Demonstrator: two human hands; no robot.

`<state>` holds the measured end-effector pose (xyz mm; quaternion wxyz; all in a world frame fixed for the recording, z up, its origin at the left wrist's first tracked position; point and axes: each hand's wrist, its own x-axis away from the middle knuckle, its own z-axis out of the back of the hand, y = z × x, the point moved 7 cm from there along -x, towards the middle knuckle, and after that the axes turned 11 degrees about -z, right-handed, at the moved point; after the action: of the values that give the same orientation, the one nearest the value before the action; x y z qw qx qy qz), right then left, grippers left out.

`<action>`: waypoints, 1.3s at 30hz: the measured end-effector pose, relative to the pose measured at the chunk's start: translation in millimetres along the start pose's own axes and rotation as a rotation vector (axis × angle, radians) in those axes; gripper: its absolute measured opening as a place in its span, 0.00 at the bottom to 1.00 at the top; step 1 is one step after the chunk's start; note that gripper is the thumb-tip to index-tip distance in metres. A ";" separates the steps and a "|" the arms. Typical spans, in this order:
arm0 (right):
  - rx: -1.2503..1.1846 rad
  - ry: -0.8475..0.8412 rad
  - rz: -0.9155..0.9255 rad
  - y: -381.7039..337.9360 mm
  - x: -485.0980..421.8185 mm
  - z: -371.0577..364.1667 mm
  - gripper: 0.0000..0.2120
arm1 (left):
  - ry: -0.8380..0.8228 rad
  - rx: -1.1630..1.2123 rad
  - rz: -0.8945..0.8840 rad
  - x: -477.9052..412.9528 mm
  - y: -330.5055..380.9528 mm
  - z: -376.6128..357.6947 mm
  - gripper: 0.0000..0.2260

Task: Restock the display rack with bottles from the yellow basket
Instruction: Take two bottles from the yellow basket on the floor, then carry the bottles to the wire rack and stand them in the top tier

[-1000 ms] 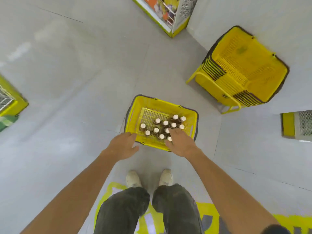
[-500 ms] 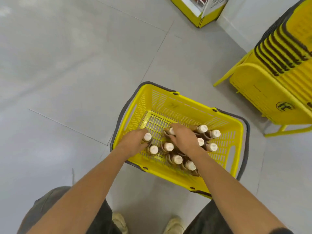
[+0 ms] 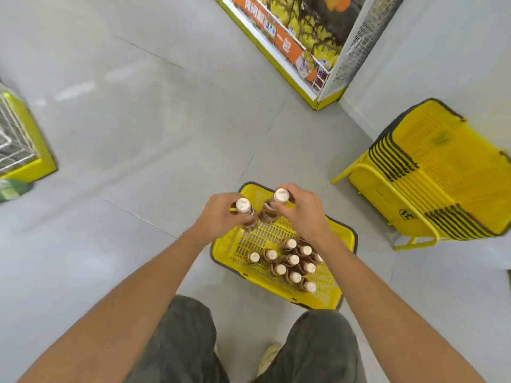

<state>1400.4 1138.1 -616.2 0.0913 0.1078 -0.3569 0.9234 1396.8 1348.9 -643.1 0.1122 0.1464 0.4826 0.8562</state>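
Nearest the camera, on the near side of the yellow basket [image 3: 341, 236], are the person's dark trousers [image 3: 179, 341] and one pale shoe [image 3: 268, 355], planted on the grey floor [image 3: 138, 134]. The basket sits on that floor just ahead of the feet, and a cluster of white-capped brown bottles [image 3: 293, 259] stands upright in its near right part, packed close and touching one another. Over the basket's far end both arms reach forward. The left hand [image 3: 218, 217] has its fingers curled round a bottle [image 3: 244, 207] just below the cap, holding it clear of the basket. The right hand [image 3: 301, 214] grips another bottle [image 3: 280, 195] the same way; whether it holds a second beneath that one I cannot tell. To the right of the basket, well apart, a stack of empty baskets [image 3: 442, 172] rests on a yellow stand. Far beyond the basket stands a shelving unit [image 3: 290, 51] with orange price strips, and off to its left is a wire rack [image 3: 19, 142]. The step in hand looks like the pick-up, with a bottle in each hand and the rack not yet reached. The next move calls for carrying both upright to a free rack space and setting them down without knocking neighbours.
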 end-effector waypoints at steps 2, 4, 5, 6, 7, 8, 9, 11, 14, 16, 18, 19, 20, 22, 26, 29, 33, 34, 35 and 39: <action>-0.049 0.014 0.040 -76.2 17.1 55.3 0.14 | 0.056 0.010 0.005 18.8 68.6 66.2 0.17; -0.124 -0.011 0.084 -151.8 36.2 110.1 0.13 | 0.113 0.037 -0.004 40.1 139.7 135.0 0.10; -0.173 -0.038 0.108 -190.3 46.1 136.3 0.13 | 0.137 0.049 -0.003 52.4 175.3 170.2 0.08; -0.218 -0.068 0.135 -228.2 56.5 160.5 0.12 | 0.161 0.058 0.003 65.8 209.5 204.2 0.07; -0.251 -0.093 0.166 -265.7 67.2 183.4 0.12 | 0.186 0.058 0.009 79.2 242.2 237.1 0.07; -0.273 -0.106 0.199 -301.8 77.3 205.1 0.12 | 0.215 0.046 0.011 92.6 273.7 268.8 0.06; -0.292 -0.115 0.229 -336.5 87.3 224.5 0.12 | 0.252 0.025 0.010 106.2 302.3 299.3 0.06; -0.325 -0.154 0.277 -399.1 104.7 252.1 0.15 | 0.334 -0.022 0.001 133.3 347.7 353.9 0.07; -0.320 -0.231 0.397 -481.3 124.9 266.6 0.15 | 0.483 -0.052 -0.015 179.2 389.9 418.7 0.08; -0.301 -0.268 0.494 -532.6 141.7 263.2 0.14 | 0.592 -0.050 -0.022 213.8 404.0 452.6 0.08; -0.299 -0.317 0.564 -579.7 160.5 251.7 0.15 | 0.682 -0.019 -0.024 248.8 409.6 482.5 0.08; -0.295 -0.351 0.591 -603.0 170.1 242.2 0.14 | 0.718 -0.016 -0.023 267.1 410.3 497.4 0.08; -0.284 -0.380 0.624 -626.6 179.6 230.2 0.13 | 0.746 -0.022 -0.021 285.5 410.1 512.6 0.08; -0.251 -0.418 0.707 -672.9 198.7 201.2 0.11 | 0.797 -0.035 -0.032 321.9 404.3 544.6 0.07; -0.239 -0.531 0.862 -767.5 247.6 128.3 0.10 | 0.900 -0.070 -0.036 398.6 375.6 616.6 0.09; -0.231 -0.611 0.940 -836.8 287.6 66.9 0.09 | 0.950 -0.051 -0.061 458.8 343.9 671.5 0.07; -0.234 -0.697 1.025 -920.0 335.0 -10.4 0.07 | 1.045 -0.097 -0.035 539.7 302.3 745.6 0.06; -0.236 -0.718 1.045 -937.7 345.6 -27.3 0.06 | 1.055 -0.113 -0.031 556.0 294.3 762.1 0.05; -0.240 -0.741 1.057 -954.6 354.5 -42.5 0.05 | 1.063 -0.136 -0.014 570.3 286.7 777.8 0.05; -0.252 -0.829 1.054 -1014.3 374.3 -94.4 0.05 | 1.119 -0.156 0.034 611.5 254.2 832.7 0.05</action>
<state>1277.5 1975.4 63.2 -0.5033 0.2531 -0.4720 0.6782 1113.0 2084.2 71.6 -0.1641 -0.3306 0.4015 0.8382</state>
